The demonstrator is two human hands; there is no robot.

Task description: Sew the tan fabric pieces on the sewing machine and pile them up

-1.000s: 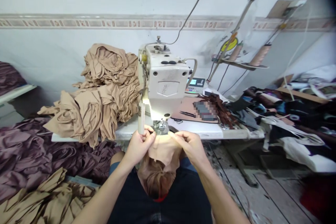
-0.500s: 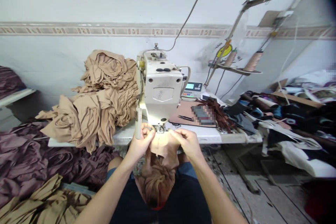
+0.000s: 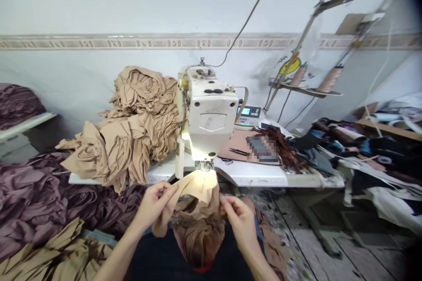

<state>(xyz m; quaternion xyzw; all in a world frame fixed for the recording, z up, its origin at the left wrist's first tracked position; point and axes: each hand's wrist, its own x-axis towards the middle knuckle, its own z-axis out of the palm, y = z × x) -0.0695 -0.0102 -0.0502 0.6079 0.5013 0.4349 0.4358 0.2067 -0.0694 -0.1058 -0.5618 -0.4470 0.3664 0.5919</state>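
Left hand (image 3: 158, 204) out to the side, thumb and fingers pinched on the edge of a tan cloth (image 3: 203, 186), pulling a fold taut; right hand (image 3: 239, 215) lower on the other side, thumb and forefinger closed on the brownish edge of the bunched fabric there. And the cloth itself sits bright under the light, its top edge right up at the presser foot (image 3: 207, 166), though whether it's clamped beneath is too small to call, with darker folds gathered below over the lap. Straight above stands the white sewing machine (image 3: 212, 116), mounted on the pale bench (image 3: 259, 178). Left of it on that bench, a big heap of tan fabric (image 3: 132, 140); lower down, purple fabric (image 3: 108, 217) and, nearest the camera, more tan pieces (image 3: 56, 254). Over to the right, dark tweezers (image 3: 238, 152) lie on a pinkish mat (image 3: 227, 151) beside a blurred-out object (image 3: 263, 148), with brown strips (image 3: 280, 140) next to it, a lit control panel (image 3: 249, 114) behind, and two thread cones (image 3: 330, 80) up on their stand.
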